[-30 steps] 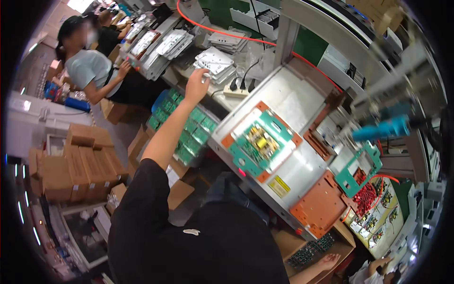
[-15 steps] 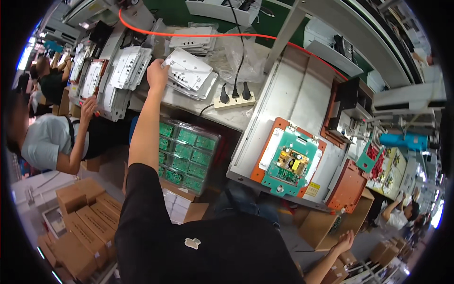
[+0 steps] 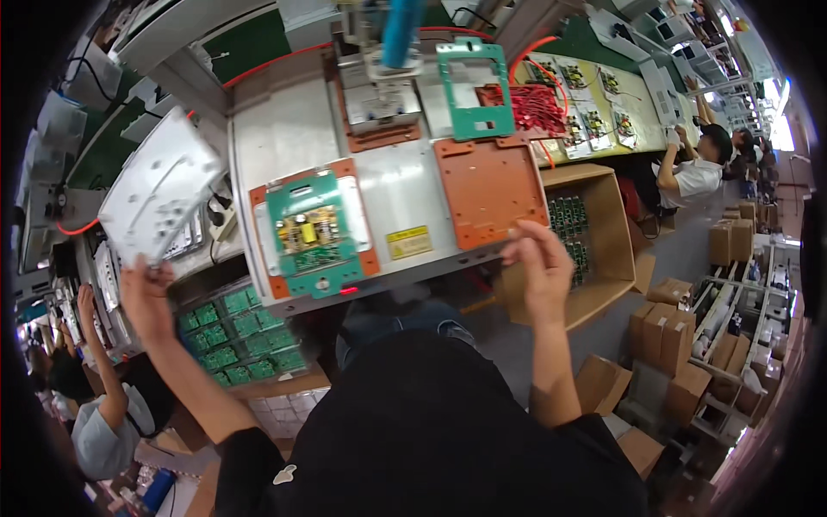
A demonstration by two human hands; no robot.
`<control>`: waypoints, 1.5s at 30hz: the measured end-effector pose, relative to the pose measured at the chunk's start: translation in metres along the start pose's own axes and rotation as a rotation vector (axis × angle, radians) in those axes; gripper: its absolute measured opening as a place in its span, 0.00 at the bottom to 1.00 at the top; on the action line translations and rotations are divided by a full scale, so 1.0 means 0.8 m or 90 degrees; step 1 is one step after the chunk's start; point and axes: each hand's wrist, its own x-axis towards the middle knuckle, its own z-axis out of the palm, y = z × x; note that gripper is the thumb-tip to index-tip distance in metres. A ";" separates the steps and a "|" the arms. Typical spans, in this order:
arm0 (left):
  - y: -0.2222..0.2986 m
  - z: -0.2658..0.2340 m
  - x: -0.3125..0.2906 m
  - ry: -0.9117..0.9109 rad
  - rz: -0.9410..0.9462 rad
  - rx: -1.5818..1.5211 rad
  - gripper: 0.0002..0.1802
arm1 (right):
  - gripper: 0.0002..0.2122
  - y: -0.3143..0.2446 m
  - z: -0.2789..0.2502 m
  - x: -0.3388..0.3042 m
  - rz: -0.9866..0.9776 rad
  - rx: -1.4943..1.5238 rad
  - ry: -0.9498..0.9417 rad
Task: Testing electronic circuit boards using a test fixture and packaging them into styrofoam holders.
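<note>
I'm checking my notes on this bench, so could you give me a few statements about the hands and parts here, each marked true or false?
1. The left hand holds a white panel. True.
2. The right hand holds a green board. False: it looks empty, near the front edge of the orange tray.
3. The carton on the right has green boards in it. True.
4. The yellow label is stuck on the carton. False: it is on the metal bench, between the green-framed board and the orange tray.
5. The white panel is to the left of the green-framed board. True.
</note>
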 end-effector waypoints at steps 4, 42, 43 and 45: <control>-0.071 0.224 -0.142 -0.129 -0.093 0.000 0.09 | 0.24 -0.012 0.017 0.020 0.012 0.070 -0.143; -0.121 0.358 -0.144 -0.311 0.292 0.603 0.17 | 0.07 0.462 -0.289 -0.013 0.181 -0.879 -0.086; -0.124 0.354 -0.150 -0.291 0.295 0.605 0.17 | 0.06 0.463 -0.293 -0.011 0.201 -0.905 -0.103; -0.139 0.346 -0.150 -0.271 0.343 0.628 0.17 | 0.06 0.470 -0.297 -0.018 0.190 -0.910 -0.089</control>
